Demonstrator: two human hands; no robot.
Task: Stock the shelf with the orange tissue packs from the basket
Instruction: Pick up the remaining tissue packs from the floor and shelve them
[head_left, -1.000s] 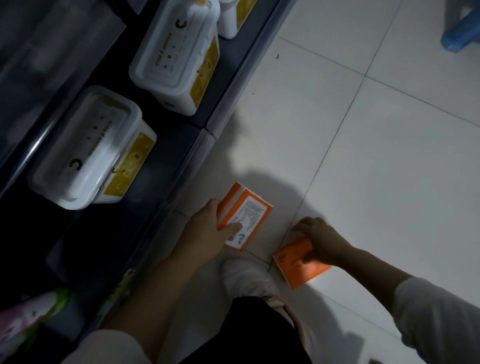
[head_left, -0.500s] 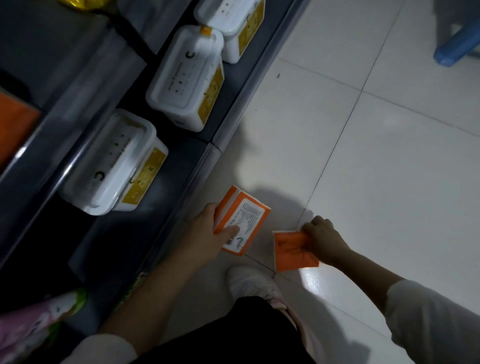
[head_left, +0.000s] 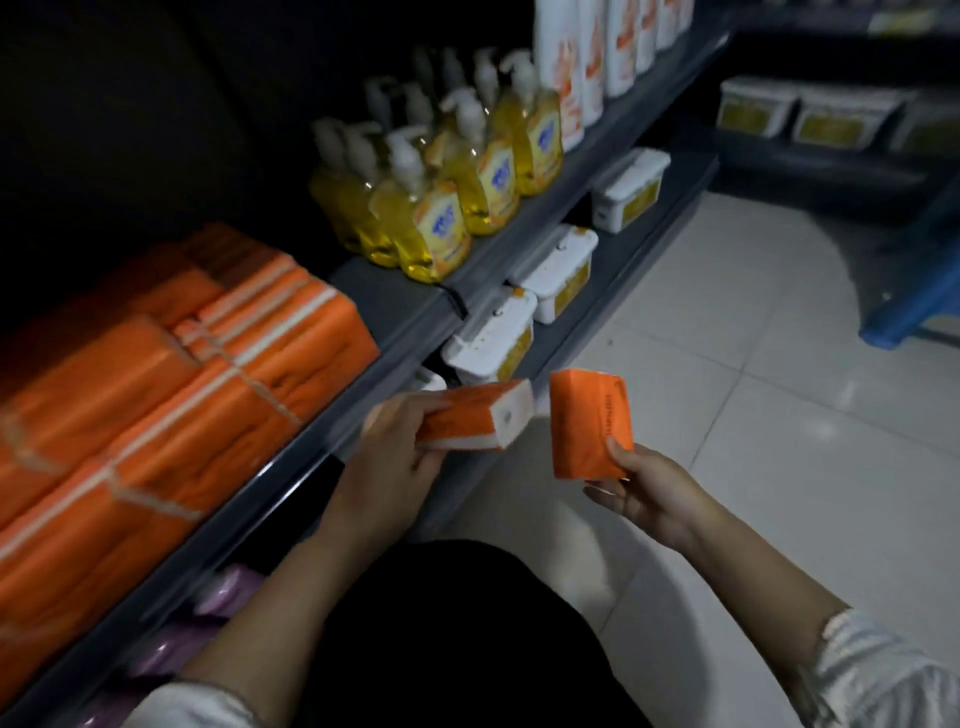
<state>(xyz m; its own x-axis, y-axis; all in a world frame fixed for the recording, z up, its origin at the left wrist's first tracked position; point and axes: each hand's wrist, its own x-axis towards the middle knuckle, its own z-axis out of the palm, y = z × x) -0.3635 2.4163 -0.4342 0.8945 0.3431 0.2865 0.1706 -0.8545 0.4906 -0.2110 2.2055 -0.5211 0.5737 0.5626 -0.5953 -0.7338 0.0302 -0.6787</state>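
Shelf (head_left: 395, 306) at left carries stacked orange tissue packs (head_left: 208, 395). Left hand (head_left: 395, 467) grips one orange pack (head_left: 467, 421) just off the shelf edge. Right hand (head_left: 649, 493) pinches second pack (head_left: 589, 423), upright, above floor (head_left: 779, 415).

Orange with a white end face on the left tissue pack (head_left: 470, 415); plain orange with a thin line of dark print on the right tissue pack (head_left: 589, 423). Orange crossed by white stripes on the stacked packs (head_left: 208, 374), over a dark grey shelf (head_left: 395, 301). Yellow under white pumps for the bottles (head_left: 441, 218), white with yellow labels for the tubs (head_left: 558, 270), white with dark grout lines for the floor tiles (head_left: 779, 441).
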